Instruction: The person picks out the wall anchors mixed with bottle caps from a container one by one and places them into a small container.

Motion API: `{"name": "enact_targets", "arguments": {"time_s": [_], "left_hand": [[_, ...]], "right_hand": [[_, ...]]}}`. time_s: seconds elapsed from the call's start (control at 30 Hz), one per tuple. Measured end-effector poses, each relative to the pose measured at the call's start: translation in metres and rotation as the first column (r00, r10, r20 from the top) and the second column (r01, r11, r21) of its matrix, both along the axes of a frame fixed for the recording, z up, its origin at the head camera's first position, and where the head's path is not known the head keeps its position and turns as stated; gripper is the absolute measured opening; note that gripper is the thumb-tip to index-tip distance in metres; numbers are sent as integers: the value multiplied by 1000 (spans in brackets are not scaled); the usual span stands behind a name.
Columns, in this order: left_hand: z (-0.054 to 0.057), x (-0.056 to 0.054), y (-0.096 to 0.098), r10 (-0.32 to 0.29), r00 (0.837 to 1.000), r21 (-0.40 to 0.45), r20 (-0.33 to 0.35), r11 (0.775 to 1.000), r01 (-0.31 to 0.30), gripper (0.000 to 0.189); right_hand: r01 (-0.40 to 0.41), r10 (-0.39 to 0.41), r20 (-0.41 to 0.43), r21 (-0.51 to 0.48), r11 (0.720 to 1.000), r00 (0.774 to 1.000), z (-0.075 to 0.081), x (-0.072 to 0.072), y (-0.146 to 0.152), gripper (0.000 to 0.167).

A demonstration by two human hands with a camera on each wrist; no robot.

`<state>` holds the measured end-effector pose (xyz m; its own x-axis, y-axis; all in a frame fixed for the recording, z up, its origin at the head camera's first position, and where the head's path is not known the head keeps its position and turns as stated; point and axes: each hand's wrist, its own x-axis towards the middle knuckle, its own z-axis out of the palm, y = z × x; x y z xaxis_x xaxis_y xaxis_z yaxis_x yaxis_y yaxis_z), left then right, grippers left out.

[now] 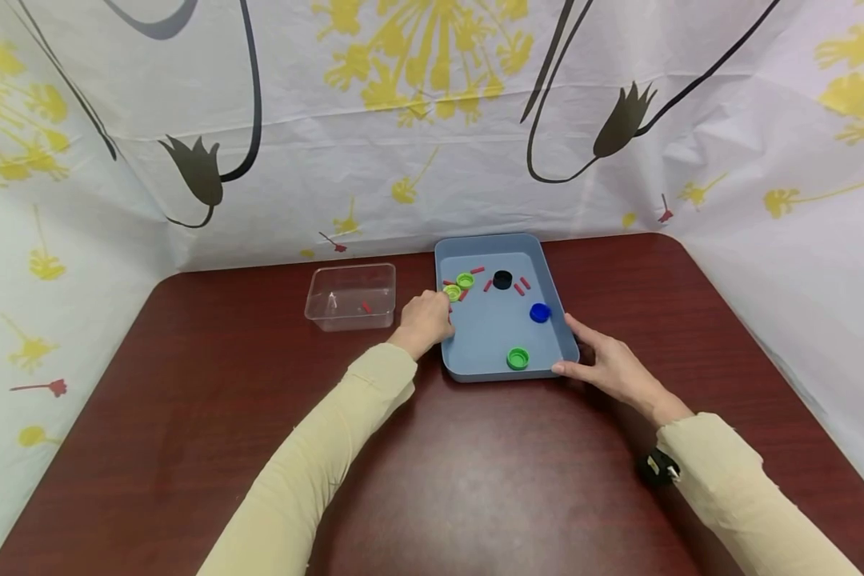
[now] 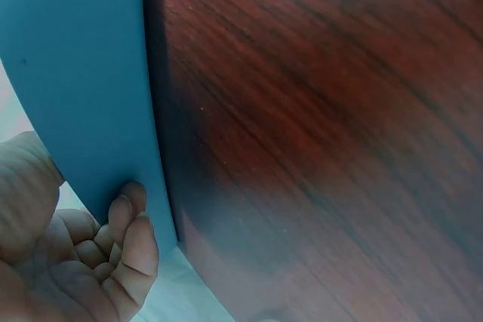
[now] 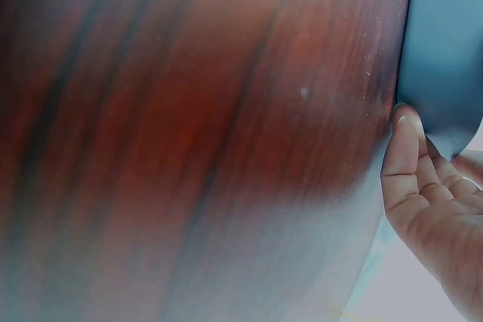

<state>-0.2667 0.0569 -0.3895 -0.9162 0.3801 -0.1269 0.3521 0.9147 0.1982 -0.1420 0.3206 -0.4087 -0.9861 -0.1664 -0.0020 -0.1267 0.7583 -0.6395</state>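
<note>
A grey-blue rectangular tray point(image 1: 486, 344) lies on the table between both hands. My left hand point(image 1: 426, 320) grips its left wall, with curled fingers point(image 2: 139, 243) against the outside in the left wrist view. At the near right corner, my right hand point(image 1: 619, 372) holds the tray between thumb and fingers; in the right wrist view its fingertips point(image 3: 406, 130) touch the outer wall. Inside are two yellow-green bottle caps point(image 1: 465, 280), a black cap point(image 1: 502, 279), a blue cap point(image 1: 540, 312) and a green cap point(image 1: 518, 358). Several small red sticks point(image 1: 519, 290) lie among them.
A clear plastic box point(image 1: 351, 320) with a red stick point(image 1: 366, 307) in it stands left of the tray. The dark wooden table point(image 1: 490, 480) ends at the back against a white, flower-printed cloth point(image 1: 295, 184), which also hangs at both sides.
</note>
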Motion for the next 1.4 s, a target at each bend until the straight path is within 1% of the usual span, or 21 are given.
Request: {"name": "enact_targets", "arguments": {"time_s": [0.27,0.5,0.67,0.9,1.07,1.2,1.4], "left_hand": [[-1,-1,0,-6,1000,-4,-6,1000,6,11],[-1,-2,1,3,1000,-5,2,1000,-3,13],[-1,-2,2,-3,1000,-8,10,1000,3,12],[1,-2,4,-12,1000,-44,13,999,12,8],[2,-3,5,-10,1000,-72,21,997,11,10],[2,-3,6,-10,1000,-81,14,997,11,14],[2,-3,4,-30,1000,-64,4,997,30,17]], "right_hand": [[-4,4,-2,-10,1000,1000,-1,0,0,88],[-9,9,-9,-5,1000,1000,-1,-1,1,88],[-11,11,-16,-3,1000,1000,-3,-1,1,87],[-12,12,-9,-7,1000,1000,-2,-1,1,87],[-13,13,-9,-11,1000,1000,-3,-1,1,87],[-12,12,-4,-14,1000,1000,-3,-1,2,87],[-8,8,-3,-11,1000,1000,-2,-1,1,88]]}}
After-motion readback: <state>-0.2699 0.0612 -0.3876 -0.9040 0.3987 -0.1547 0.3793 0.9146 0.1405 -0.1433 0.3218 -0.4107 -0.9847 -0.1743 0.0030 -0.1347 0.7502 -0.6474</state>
